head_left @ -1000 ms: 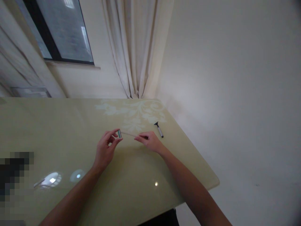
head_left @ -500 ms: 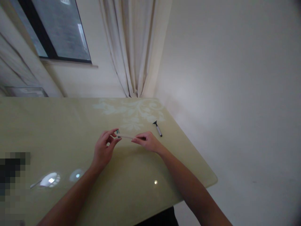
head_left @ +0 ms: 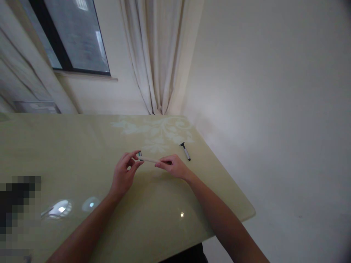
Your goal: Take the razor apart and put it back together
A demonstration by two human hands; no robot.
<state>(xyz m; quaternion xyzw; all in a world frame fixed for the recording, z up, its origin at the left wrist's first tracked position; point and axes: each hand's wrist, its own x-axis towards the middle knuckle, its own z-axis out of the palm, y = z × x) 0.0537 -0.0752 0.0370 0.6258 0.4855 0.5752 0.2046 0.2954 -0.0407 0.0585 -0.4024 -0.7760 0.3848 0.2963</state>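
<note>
Two hands over green table (head_left: 68,146): left hand (head_left: 124,175), fingers curled, pinching teal head end of pale razor (head_left: 149,159); right hand (head_left: 172,166) pinching handle end. Just right of right hand, lying flat: second razor (head_left: 185,150), dark head.

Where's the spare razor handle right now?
Head view: the spare razor handle lies on the table near its far right edge, just beyond the right hand, untouched.

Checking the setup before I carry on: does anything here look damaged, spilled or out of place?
Nothing stands out. Both hands hold one razor over the table; a second razor lies flat near the right edge.
</note>
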